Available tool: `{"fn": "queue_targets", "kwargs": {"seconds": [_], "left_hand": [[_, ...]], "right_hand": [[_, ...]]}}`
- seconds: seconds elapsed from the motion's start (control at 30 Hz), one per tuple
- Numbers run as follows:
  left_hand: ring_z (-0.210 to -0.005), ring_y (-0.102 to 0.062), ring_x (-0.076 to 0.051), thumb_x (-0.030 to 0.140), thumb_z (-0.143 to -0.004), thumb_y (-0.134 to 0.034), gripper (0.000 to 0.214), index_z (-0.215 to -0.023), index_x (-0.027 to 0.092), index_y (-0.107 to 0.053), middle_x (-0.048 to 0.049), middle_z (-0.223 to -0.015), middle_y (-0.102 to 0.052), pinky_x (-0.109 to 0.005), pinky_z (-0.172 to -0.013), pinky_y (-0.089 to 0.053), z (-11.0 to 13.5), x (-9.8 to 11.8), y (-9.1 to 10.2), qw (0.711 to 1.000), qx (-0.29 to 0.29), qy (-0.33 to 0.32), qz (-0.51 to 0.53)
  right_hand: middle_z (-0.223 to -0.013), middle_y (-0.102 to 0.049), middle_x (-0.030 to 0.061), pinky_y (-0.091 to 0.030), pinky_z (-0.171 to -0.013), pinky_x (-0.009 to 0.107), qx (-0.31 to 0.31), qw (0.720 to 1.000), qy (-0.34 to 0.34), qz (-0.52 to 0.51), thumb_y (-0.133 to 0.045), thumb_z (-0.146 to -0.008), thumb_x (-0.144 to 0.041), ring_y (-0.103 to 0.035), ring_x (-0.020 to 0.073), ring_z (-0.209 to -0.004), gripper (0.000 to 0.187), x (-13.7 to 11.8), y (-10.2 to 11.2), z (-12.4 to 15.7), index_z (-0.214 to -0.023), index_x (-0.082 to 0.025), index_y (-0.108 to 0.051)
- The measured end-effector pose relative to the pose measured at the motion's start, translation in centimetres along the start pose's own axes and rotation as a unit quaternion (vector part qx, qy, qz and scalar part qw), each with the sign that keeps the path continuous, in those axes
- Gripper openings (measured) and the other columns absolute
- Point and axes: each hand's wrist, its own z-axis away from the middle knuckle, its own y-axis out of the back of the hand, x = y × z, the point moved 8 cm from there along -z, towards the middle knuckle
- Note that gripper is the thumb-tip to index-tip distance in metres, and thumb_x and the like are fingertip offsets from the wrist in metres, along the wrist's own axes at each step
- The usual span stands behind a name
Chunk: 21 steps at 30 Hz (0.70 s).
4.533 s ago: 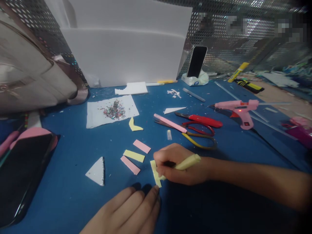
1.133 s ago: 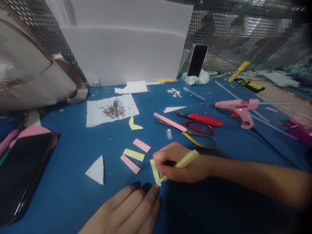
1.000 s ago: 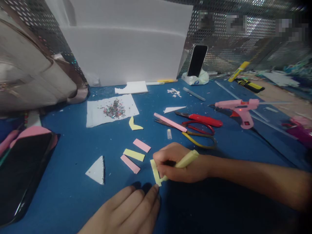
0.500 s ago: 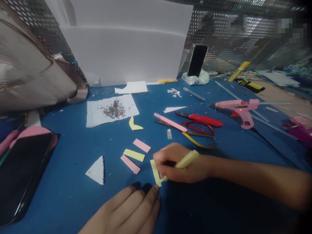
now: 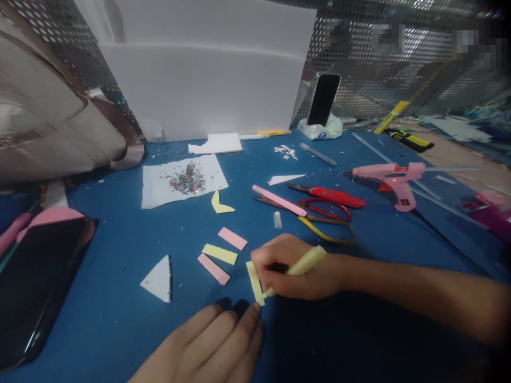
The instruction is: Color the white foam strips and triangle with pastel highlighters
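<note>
In the head view, my right hand [image 5: 289,268] is closed round a pale yellow marker [image 5: 309,260]. The marker's tip meets the lower part of a yellow strip [image 5: 254,279] lying on the blue tabletop. My left hand [image 5: 211,346] presses the strip's near end with a fingertip, its other fingers bent and close together; its thumb is hidden. Left of the strip lie a pink strip [image 5: 232,239], another yellow strip [image 5: 219,254] and a second pink strip [image 5: 214,268]. A small clear cap [image 5: 278,219] sits just beyond my right hand.
Scissors [image 5: 327,226], a pink marker [image 5: 279,200] and a red-handled tool [image 5: 335,196] lie beyond my right hand. A pink glue gun [image 5: 393,173] rests at right. Glitter-covered paper [image 5: 151,186], a white triangle [image 5: 157,279] and a dark phone [image 5: 43,282] are left.
</note>
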Motion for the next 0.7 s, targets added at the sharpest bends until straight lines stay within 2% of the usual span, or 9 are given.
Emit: {"fn": "queue_targets", "kwargs": {"seconds": [0.13, 0.7], "left_hand": [[-0.093, -0.059, -0.016, 0.009, -0.102, -0.03, 0.039, -0.108, 0.02, -0.067, 0.001, -0.113, -0.068, -0.033, -0.086, -0.042, 0.25, 0.1, -0.3, 0.999, -0.022, 0.031, 0.014], [-0.093, -0.059, -0.016, 0.008, -0.102, -0.031, 0.039, -0.106, 0.019, -0.068, -0.0002, -0.114, -0.067, -0.033, -0.087, -0.042, 0.2, 0.03, -0.13, 0.999, -0.023, 0.036, 0.012]], "right_hand": [[-0.067, -0.055, -0.001, -0.036, -0.059, 0.021, 0.0, 1.0, -0.003, -0.005, -0.046, -0.095, -0.028, -0.048, 0.0093, -0.062, 0.027, -0.07, -0.03, 0.02, -0.071, -0.016, -0.05], [-0.067, -0.054, -0.001, -0.036, -0.059, 0.021, -0.005, 1.0, -0.001, 0.003, -0.045, -0.095, -0.029, -0.047, 0.0097, -0.063, 0.027, 0.04, -0.12, 0.05, -0.072, -0.016, -0.049]]}}
